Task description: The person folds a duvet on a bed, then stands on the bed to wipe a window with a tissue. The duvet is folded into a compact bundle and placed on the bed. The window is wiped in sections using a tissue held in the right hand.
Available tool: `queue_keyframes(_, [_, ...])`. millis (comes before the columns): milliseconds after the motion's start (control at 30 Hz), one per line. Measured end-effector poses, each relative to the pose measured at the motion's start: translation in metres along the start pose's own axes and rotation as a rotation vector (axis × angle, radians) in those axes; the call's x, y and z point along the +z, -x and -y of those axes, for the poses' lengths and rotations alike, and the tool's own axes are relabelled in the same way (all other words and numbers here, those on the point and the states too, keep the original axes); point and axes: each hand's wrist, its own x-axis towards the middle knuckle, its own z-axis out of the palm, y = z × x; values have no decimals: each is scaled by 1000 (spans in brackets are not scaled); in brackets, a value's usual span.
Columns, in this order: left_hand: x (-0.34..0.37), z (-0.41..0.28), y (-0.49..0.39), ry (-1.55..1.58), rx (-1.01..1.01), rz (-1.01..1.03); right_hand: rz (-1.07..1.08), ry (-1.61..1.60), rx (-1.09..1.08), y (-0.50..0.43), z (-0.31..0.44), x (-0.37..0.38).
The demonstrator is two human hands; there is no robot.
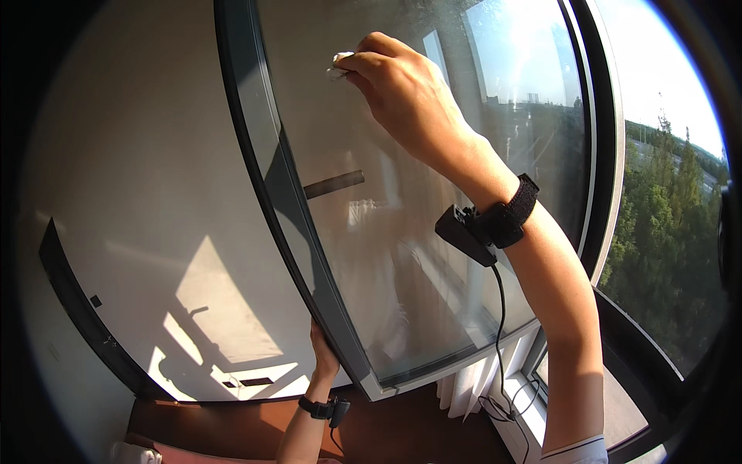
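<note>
My right hand [400,81] pinches a crumpled white wipe or cloth [338,66] between thumb and fingers, up against the window pane [359,249] or just in front of it. Most of the wipe is hidden by the fingers. The pane sits in a dark grey sash frame [290,191], which is swung inward. Lower down, my left hand [323,348] is at the outer edge of this frame, its fingers mostly hidden behind it. A dark window handle [335,184] sticks out near the frame's inner edge.
Each wrist carries a strapped black device; a cable [501,325] hangs from the right one. White curtain [464,383] and a windowsill [524,406] lie below the sash. The window opening at right looks onto trees [655,232]. A sunlit wall [145,174] and brown floor [232,426] are at left.
</note>
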Motion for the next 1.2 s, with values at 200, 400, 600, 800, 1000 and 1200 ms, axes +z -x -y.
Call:
queue_keyframes(200, [4,-9,6,57,-5,75,43,11,-194,-49,-1,22])
queue_keyframes(400, [2,-9,3,40,19,144,328,-97,-248,69,61,-22])
queue_keyframes(600, [4,-10,0,70,88,222,341,-98,-221,103,98,-38])
queue_keyframes(800, [-7,-8,8,131,-9,310,143,118,-136,10,3,-25])
queue_keyframes(1000, [-13,14,-1,121,63,258,393,-174,-192,133,108,-62])
queue_keyframes(1200, [-16,11,0,135,-61,245,407,47,-107,65,50,-47])
